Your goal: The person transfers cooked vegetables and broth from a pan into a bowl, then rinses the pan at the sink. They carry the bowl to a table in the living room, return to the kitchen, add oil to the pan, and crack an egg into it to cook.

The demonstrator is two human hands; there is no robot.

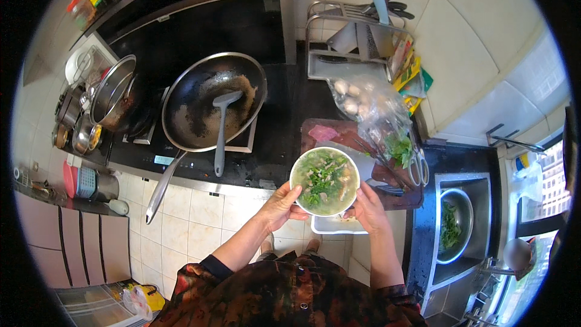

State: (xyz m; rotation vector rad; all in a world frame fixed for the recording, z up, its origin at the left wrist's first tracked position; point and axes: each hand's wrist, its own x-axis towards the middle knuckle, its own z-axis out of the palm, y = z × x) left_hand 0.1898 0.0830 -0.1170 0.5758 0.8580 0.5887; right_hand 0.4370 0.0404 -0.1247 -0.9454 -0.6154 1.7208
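A white bowl of soup (324, 181) with chopped greens and bits of meat is held level before me. My left hand (285, 204) grips its left side, thumb on the rim. On the right side my right hand (370, 209) holds it in the same way. Behind the bowl lies a dark red cutting board (308, 134) with a piece of raw meat (323, 132), a knife blade (363, 159), chopsticks (386, 161) and kitchen scissors (418, 168). To the left, a wok (181, 118) sits on the stove with a grey spatula (221, 131) resting in it.
The wok's handle (163, 190) juts past the counter edge. A plastic bag of mushrooms or eggs (358, 100) stands near the knife rack (354, 47). Greens fill a metal basin (470, 222) in the sink at right. A white tray (333, 225) is partly under the bowl. Another pan (109, 109) stands left.
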